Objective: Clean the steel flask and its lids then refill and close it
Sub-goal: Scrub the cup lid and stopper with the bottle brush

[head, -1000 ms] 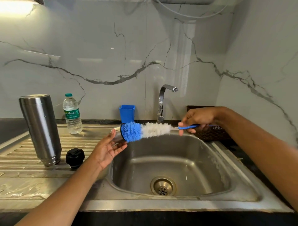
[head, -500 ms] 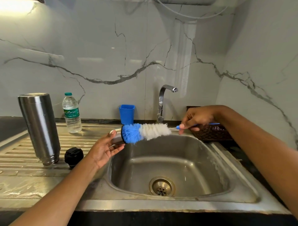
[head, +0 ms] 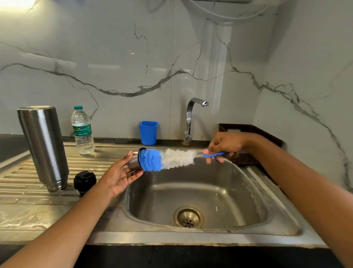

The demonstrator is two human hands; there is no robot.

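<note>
On the sink's [head: 267, 210] drainboard the steel flask [head: 44, 147] stands threaded end down. Our right hand [head: 224, 146] pinches the bottle brush [head: 168, 159] by its blue handle. Its blue bristles plug the steel lid [head: 133, 161], hiding the inside, while our left hand [head: 119, 175] grips that lid, covering much of it. The black lid [head: 85, 181] sits beside the flask.

steel lid [head: 133, 162] in left hand [head: 120, 177]: mostly hidden behind blue bristles of brush [head: 168, 159] and holding fingers; its inside not visible. end of brush handle buried in right hand [head: 226, 145]. dark basket [head: 267, 132] partly covered by right hand and forearm, contents unreadable. small print on bottle [head: 82, 132] label illegible. both forearms run off frame edges. pale fixture [head: 214, 1] cut by top edge.
</note>
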